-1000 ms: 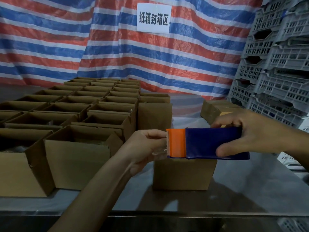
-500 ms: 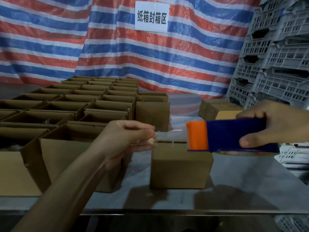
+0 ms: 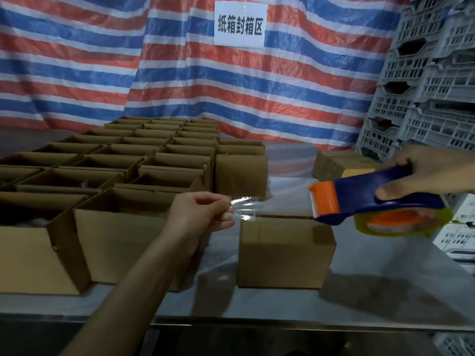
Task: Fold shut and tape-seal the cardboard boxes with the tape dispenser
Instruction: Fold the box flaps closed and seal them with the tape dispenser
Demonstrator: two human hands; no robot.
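Observation:
A closed cardboard box (image 3: 285, 253) stands on the table in front of me. Above it a strip of clear tape (image 3: 272, 206) stretches level between my hands. My left hand (image 3: 203, 211) pinches the tape's free end, left of the box. My right hand (image 3: 421, 173) grips the blue and orange tape dispenser (image 3: 359, 199) above the box's right edge; its roll (image 3: 401, 224) hangs beneath. The tape hangs just above the box top; contact cannot be told.
Several open cardboard boxes (image 3: 123, 227) fill the table's left half in rows. A closed box (image 3: 336, 163) lies at the back right. Grey plastic crates (image 3: 437, 86) are stacked on the right. A striped tarp with a white sign (image 3: 240, 21) hangs behind. The metal table edge (image 3: 282, 322) runs near me.
My hands have drawn apart, the right one carrying the dispenser rightward and the left one staying left, so a longer strip of tape is pulled out over the box.

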